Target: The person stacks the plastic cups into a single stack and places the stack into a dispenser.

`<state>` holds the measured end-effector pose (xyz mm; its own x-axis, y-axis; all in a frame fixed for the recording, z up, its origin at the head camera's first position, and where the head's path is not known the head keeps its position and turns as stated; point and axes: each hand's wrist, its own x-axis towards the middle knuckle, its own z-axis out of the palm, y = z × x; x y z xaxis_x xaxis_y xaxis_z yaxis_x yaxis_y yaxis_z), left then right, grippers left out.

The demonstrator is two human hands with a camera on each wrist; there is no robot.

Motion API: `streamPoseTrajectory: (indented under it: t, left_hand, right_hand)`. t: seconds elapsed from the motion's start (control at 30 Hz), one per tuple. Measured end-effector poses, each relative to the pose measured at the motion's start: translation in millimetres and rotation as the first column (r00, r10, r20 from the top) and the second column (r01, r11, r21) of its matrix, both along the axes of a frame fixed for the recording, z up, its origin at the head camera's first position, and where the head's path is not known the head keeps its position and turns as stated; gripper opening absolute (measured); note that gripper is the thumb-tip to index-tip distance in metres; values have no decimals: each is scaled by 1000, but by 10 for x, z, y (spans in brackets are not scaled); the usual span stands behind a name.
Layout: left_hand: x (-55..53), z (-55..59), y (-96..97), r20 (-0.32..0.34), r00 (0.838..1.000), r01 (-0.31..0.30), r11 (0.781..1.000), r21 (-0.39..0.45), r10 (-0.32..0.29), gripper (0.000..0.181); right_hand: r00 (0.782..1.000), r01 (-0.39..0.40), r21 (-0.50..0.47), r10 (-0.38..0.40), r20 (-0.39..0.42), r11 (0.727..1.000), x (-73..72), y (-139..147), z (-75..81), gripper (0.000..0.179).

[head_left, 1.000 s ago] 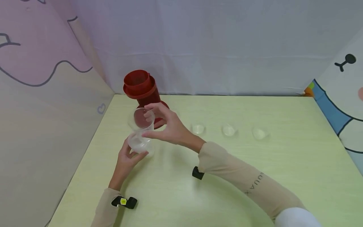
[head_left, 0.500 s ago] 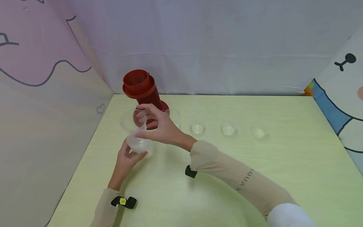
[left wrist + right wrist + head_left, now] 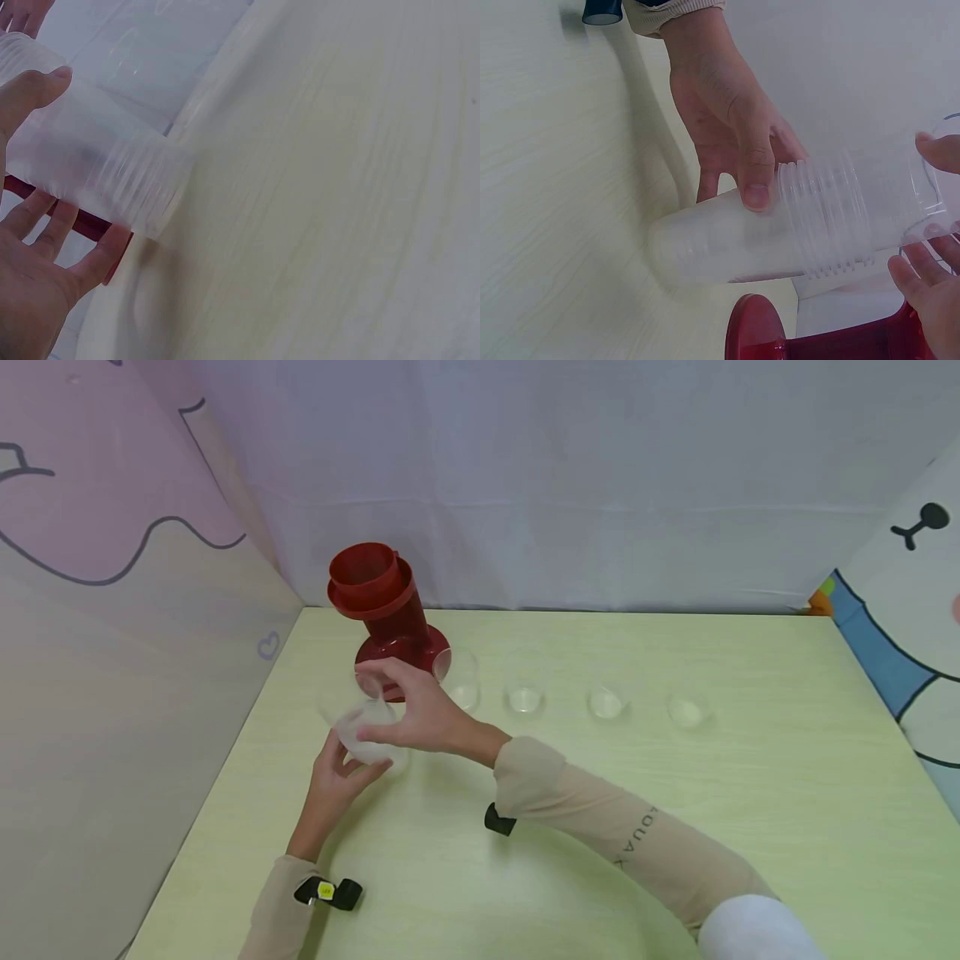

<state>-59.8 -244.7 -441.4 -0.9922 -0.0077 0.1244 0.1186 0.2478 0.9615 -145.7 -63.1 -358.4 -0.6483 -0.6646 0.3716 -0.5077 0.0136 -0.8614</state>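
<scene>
In the head view my left hand [image 3: 337,777] grips a nested stack of clear plastic cups [image 3: 727,240] from the side, thumb and fingers wrapped around it. My right hand [image 3: 423,706] holds another clear plastic cup [image 3: 889,187] by its sides, above the stack. In the right wrist view this cup's lower part sits inside the stack's rims; how deep is hard to tell. The left wrist view shows the stack's ribbed side between thumb and fingers. Several single clear cups [image 3: 522,697] stand in a row right of the hands.
A red pedestal-shaped piece [image 3: 393,627] with a round base and a cup-like top stands at the back left, right behind my right hand. The pale yellow table [image 3: 787,827] ends at a draped wall [image 3: 570,527].
My right hand has moved left, then down, bringing its cup into the stack. The red piece's base and the nearest row cup show more now. My left hand stays in place.
</scene>
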Motion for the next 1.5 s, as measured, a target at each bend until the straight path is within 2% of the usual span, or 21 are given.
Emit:
streamPoseTrajectory:
  t: [0.23,0.73,1.03,1.27,1.5]
  left_hand:
    - [-10,-1,1,8,1000,-3,1000,-7,3,76]
    - [-8,24,40,18,1000,-25,999,24,24,79]
    - [17,30,48,17,999,-31,999,6,31,78]
    - [19,43,54,33,998,-44,999,0,44,77]
    - [21,31,52,11,999,-44,999,-28,44,79]
  right_hand:
    - [999,11,58,-8,-43,998,13,0,-70,69]
    - [999,16,200,-24,39,980,65,55,-225,72]
    - [997,51,208,-61,41,977,104,47,-327,67]
    - [996,81,216,-88,23,973,158,121,-294,67]
    - [994,94,168,-102,40,981,190,333,-252,67]
